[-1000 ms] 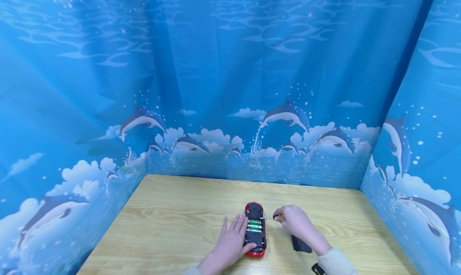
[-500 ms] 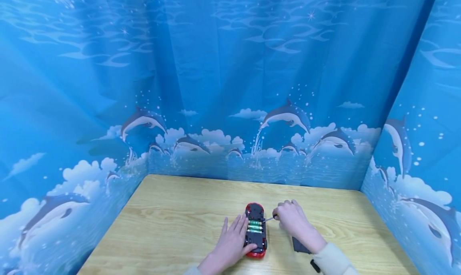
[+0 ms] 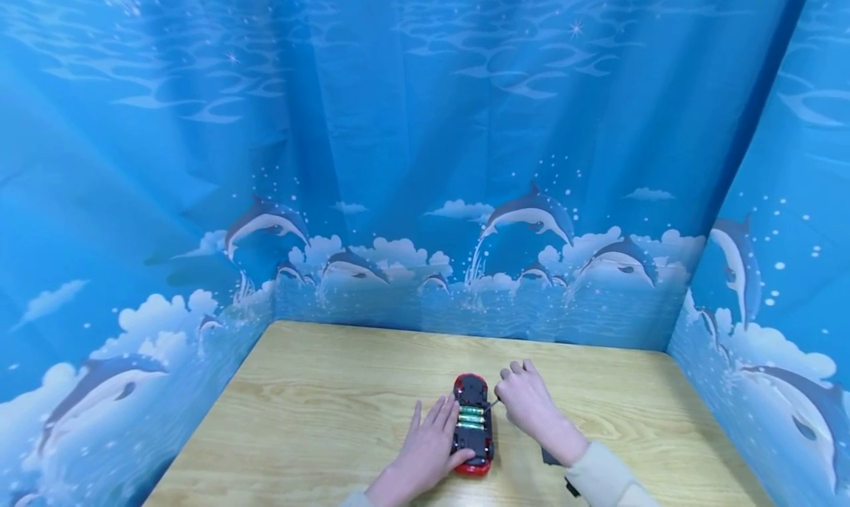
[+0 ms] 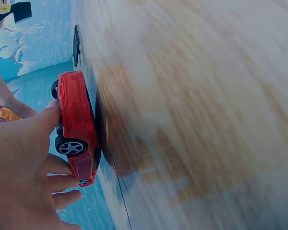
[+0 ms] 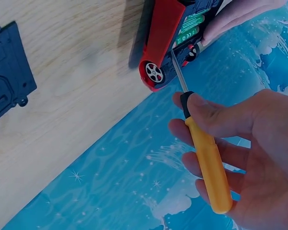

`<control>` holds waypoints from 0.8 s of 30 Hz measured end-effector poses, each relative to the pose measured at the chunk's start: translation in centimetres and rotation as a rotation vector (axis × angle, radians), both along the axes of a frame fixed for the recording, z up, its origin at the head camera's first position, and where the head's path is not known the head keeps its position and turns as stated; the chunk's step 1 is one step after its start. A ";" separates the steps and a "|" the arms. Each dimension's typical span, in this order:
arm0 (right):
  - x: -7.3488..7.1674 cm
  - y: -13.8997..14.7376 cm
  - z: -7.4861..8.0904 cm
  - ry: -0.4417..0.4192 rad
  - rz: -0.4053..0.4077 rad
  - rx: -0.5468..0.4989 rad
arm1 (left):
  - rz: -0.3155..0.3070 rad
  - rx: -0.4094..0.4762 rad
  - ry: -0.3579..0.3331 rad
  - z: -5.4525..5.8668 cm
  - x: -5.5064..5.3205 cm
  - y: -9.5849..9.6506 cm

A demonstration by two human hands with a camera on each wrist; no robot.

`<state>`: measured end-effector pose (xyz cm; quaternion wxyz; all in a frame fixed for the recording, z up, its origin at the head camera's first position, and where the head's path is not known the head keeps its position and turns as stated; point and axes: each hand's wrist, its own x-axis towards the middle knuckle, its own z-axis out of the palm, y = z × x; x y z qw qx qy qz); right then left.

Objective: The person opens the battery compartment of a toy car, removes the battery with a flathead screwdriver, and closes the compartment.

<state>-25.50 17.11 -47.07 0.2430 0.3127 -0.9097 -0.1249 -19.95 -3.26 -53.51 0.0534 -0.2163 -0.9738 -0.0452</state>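
your right hand (image 5: 264,143) shifted closer to the car (image 3: 473,442), gripping the driver (image 5: 209,165); left hand (image 3: 425,442) spread along it. seems best: pry batteries (image 3: 471,419) gently from their ends.

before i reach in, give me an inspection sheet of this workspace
Surface: wood-grain table.
Toy car: red, upside down, green batteries exposed in its underside.
Screwdriver: yellow-handled, tip at the car's underside.
Black plastic panel: on the table, right of the car.
Clutter: small black object by the right sleeve, too small to identify.
Left hand: rests on the car, thumb over its underside.
Right hand: grips the screwdriver.
Cables: nothing seen.
Surroundings: blue dolphin-print curtain.
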 end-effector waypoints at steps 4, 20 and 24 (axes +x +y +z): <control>0.0 0.2 -0.1 0.007 0.010 0.004 | 0.000 0.014 -0.018 -0.1 -0.1 0.1; -0.2 0.8 -1.0 -0.030 0.014 -0.086 | 0.002 0.074 -0.042 -0.4 -0.3 -0.1; -0.1 1.1 -1.4 -0.001 0.046 -0.134 | 0.004 0.075 -0.039 -0.5 -0.3 -0.1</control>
